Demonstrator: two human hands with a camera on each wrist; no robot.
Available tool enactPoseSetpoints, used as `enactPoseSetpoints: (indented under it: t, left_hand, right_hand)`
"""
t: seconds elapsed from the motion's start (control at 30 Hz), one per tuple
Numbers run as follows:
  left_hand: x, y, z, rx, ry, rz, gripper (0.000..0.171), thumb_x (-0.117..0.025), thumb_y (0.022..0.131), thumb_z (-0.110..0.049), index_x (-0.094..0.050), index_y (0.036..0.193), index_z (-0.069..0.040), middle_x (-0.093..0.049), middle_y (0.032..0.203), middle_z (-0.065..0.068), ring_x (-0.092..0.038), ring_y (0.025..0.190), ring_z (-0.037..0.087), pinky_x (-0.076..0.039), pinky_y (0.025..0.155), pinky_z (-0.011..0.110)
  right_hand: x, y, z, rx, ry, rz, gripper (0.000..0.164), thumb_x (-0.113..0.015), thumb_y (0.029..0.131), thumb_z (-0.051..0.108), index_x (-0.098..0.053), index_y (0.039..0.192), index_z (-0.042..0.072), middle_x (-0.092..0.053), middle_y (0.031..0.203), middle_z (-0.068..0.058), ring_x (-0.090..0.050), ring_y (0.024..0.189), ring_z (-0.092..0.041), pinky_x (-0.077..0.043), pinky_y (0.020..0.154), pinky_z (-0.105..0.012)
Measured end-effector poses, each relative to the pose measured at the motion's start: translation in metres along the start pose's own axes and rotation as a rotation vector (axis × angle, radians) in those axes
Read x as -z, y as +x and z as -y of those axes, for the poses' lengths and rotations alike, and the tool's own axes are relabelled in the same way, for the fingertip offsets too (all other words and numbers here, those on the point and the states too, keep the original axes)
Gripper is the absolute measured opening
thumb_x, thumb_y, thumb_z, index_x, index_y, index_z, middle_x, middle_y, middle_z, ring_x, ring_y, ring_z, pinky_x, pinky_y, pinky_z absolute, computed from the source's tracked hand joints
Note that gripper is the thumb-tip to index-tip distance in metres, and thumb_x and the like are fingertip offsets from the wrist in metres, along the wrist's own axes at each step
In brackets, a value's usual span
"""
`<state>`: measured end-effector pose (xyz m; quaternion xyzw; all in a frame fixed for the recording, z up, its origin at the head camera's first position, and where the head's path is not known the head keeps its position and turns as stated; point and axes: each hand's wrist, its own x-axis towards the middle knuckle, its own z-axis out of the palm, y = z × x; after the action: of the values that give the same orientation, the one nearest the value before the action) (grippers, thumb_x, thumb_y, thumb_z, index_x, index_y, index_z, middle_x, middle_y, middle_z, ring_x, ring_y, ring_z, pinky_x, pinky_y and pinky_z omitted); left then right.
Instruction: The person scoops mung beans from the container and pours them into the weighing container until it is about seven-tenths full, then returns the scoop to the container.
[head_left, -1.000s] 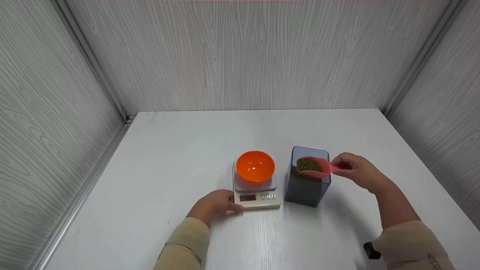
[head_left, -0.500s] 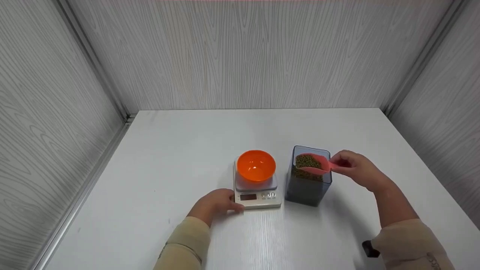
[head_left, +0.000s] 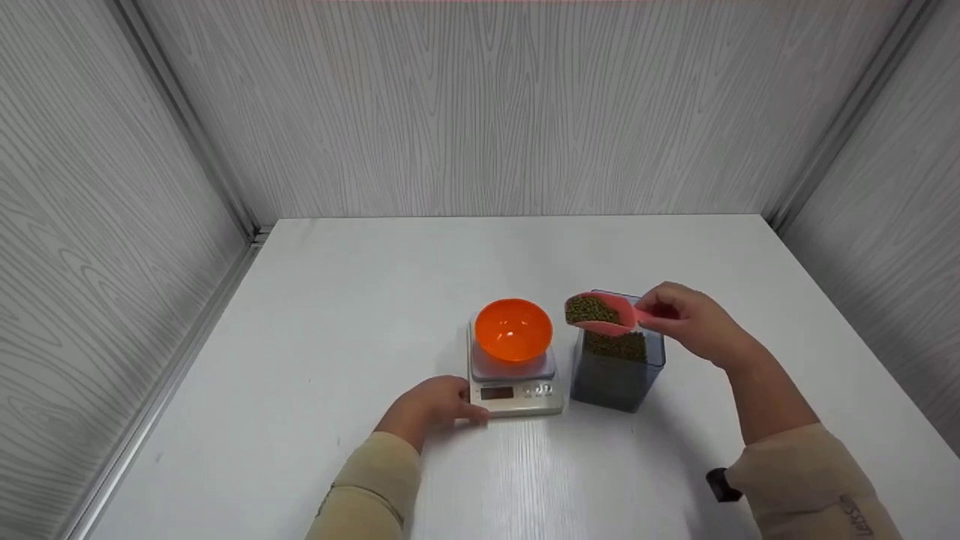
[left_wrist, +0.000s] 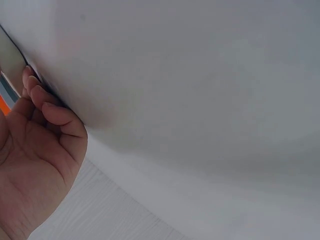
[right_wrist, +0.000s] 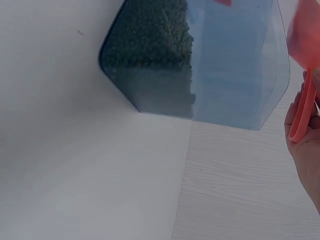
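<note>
My right hand (head_left: 694, 322) pinches the handle of a pink scoop (head_left: 624, 309) filled with small greenish-brown grains (head_left: 589, 308). The scoop hangs level over the left rim of a clear bluish container (head_left: 615, 386), which holds more of these grains. In the right wrist view the scoop's looped handle (right_wrist: 303, 117) lies between fingers and palm. My left hand (head_left: 435, 403) holds the front left corner of a white kitchen scale (head_left: 517, 405). Curled fingers (left_wrist: 57, 112) meet its edge in the left wrist view. On the scale's platform sits an orange bowl (head_left: 513, 331), with no grains visible inside.
Scale and container stand side by side on a white table (head_left: 360, 300), a narrow gap between them. Pale wood-grain panels (head_left: 510, 112) enclose the table at the back and both sides. A small black object (head_left: 723, 485) shows at the right sleeve.
My right hand has lifted the loaded scoop from inside the container's mouth up and left, to above its left rim. The left hand, scale and bowl stay in place.
</note>
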<state>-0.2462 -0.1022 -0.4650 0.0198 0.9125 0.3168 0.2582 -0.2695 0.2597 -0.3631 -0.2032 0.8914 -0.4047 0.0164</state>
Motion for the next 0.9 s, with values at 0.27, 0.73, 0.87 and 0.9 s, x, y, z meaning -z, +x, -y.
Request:
enactPoseSetpoints:
  t: [0.27,0.73,0.87,0.9]
  left_hand:
    - [-0.002,0.001,0.001,0.028,-0.022,0.003,0.038,-0.075,0.070,-0.044,-0.063,0.099,-0.021,-0.058,0.097,-0.001,-0.049,0.094,0.025,-0.035,0.094,0.049]
    - [-0.002,0.002,-0.001,-0.035,0.077,-0.009,0.030,-0.073,0.074,-0.042,-0.061,0.086,-0.017,-0.056,0.085,0.001,-0.049,0.085,0.022,-0.040,0.087,0.043]
    - [-0.001,0.002,-0.001,-0.033,0.064,-0.006,0.031,-0.073,0.073,-0.042,-0.062,0.088,-0.017,-0.057,0.088,0.001,-0.049,0.086,0.023,-0.039,0.089,0.044]
    - [-0.001,0.002,-0.001,-0.034,0.063,-0.006,0.031,-0.073,0.073,-0.042,-0.062,0.089,-0.017,-0.057,0.089,0.001,-0.049,0.086,0.023,-0.038,0.090,0.045]
  right_hand:
    - [-0.019,0.019,0.019,-0.046,-0.032,-0.005,0.016,-0.064,0.086,0.021,-0.063,0.099,0.012,-0.056,0.097,-0.005,-0.050,0.086,-0.022,-0.047,0.073,-0.030]
    - [-0.041,0.035,0.037,-0.060,-0.196,-0.006,0.012,-0.063,0.086,0.015,-0.064,0.096,0.009,-0.054,0.093,-0.006,-0.050,0.084,-0.021,-0.046,0.074,-0.034]
    - [-0.043,0.037,0.040,-0.048,-0.228,0.010,0.011,-0.062,0.087,0.016,-0.064,0.095,0.009,-0.054,0.092,-0.006,-0.049,0.083,-0.021,-0.046,0.075,-0.034]
    - [-0.043,0.038,0.040,-0.042,-0.231,0.012,0.011,-0.062,0.087,0.016,-0.064,0.095,0.008,-0.054,0.092,-0.006,-0.050,0.083,-0.021,-0.047,0.075,-0.035]
